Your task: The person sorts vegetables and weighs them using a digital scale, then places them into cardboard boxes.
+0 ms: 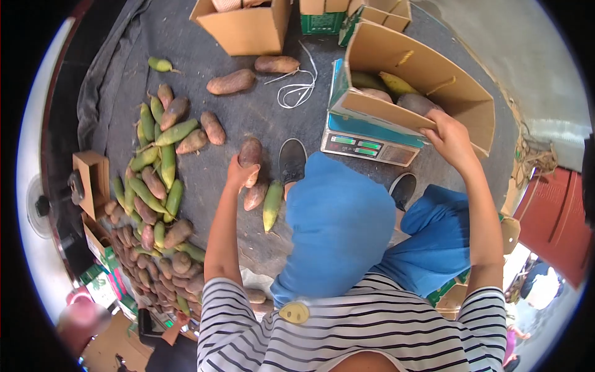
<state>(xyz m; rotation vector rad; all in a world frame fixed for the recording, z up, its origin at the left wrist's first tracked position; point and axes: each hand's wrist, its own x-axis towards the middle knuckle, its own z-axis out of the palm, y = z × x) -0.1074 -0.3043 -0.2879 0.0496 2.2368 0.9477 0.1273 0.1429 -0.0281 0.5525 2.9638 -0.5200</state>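
My left hand (242, 173) is wrapped round a reddish-brown root vegetable (251, 150) just above the dark ground sheet. Below it lie another brown root (255, 196) and a green-yellow one (272, 206). With my right hand (450, 139) I grip the near edge of an open cardboard box (396, 115). Green and brown vegetables (398, 83) show inside this box, which stands on a scale (370, 146) with lit green displays. Part of the box's contents is hidden by its near wall.
Green and brown vegetables (167, 158) are heaped at the left. Two brown roots (231, 82) and white string (297, 88) lie ahead. More cardboard boxes (245, 31) stand at the top. My shoes flank the scale's near side. Another person (83, 319) is at the lower left.
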